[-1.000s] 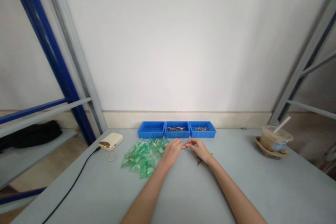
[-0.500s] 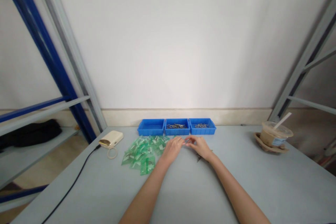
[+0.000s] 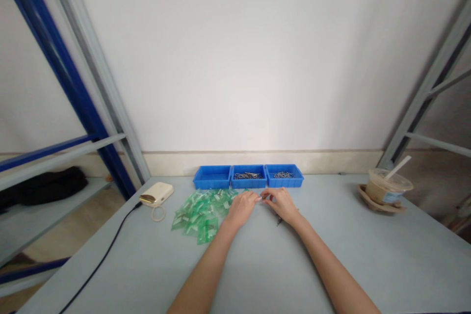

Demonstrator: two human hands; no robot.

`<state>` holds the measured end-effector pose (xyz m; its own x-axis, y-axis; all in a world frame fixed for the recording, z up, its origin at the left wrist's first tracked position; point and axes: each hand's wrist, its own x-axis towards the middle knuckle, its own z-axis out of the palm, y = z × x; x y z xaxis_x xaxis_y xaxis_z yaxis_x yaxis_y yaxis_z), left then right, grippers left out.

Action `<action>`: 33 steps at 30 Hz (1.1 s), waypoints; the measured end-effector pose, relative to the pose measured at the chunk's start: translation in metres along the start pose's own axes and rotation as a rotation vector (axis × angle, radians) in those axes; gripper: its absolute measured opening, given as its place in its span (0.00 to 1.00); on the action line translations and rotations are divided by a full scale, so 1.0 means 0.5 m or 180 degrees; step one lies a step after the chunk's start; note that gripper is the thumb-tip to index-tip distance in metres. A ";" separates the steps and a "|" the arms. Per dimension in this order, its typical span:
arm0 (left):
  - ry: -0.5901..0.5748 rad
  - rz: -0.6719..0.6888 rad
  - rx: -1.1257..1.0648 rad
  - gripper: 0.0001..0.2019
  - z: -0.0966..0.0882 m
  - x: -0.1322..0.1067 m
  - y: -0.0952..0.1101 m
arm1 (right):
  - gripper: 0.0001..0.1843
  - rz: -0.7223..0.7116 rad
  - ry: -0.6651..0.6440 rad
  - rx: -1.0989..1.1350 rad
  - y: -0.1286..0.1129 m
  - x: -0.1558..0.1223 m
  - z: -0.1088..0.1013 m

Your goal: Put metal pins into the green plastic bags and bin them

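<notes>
My left hand (image 3: 242,208) lies just right of a heap of small green plastic bags (image 3: 200,211), its fingers closed around something too small to make out. My right hand (image 3: 282,204) faces it with thumb and index finger curled in a pinch. Fingertips of both hands nearly meet over a tiny pale and dark item (image 3: 262,198) whose kind is unclear. Under the right hand, a few small metal pieces (image 3: 279,221) lie partly hidden on the grey table (image 3: 257,274).
Three blue bins (image 3: 212,184) stand in a row behind the hands; the middle and right ones hold metal screws or pins (image 3: 282,175). A cream device (image 3: 158,193) with a black cable (image 3: 106,253) sits left. A drink cup (image 3: 386,187) rests in a cardboard holder (image 3: 382,206) at right.
The hands stay in nearly the same place, with small finger movements. A dark spot now shows between the fingertips. The view has shifted very slightly.
</notes>
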<state>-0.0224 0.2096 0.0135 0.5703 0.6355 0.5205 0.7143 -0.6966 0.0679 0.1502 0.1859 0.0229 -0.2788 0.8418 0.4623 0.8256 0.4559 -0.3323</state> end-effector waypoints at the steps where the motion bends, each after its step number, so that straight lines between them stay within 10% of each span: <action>1: -0.0005 -0.0021 0.0016 0.15 0.000 0.000 0.001 | 0.09 -0.0001 0.0003 -0.0042 -0.001 0.001 0.000; 23: 0.0169 -0.0789 -0.0216 0.22 -0.006 0.002 -0.017 | 0.15 0.0241 -0.0040 -0.0386 -0.030 0.019 -0.001; 33: 0.0419 -0.1156 -0.0076 0.24 -0.001 0.001 -0.025 | 0.13 -0.0502 -0.1358 0.0477 -0.094 -0.026 0.003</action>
<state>-0.0312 0.2183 0.0135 0.2238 0.7952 0.5635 0.8497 -0.4424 0.2869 0.1144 0.1539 0.0315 -0.5973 0.7882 0.1484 0.6860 0.5979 -0.4146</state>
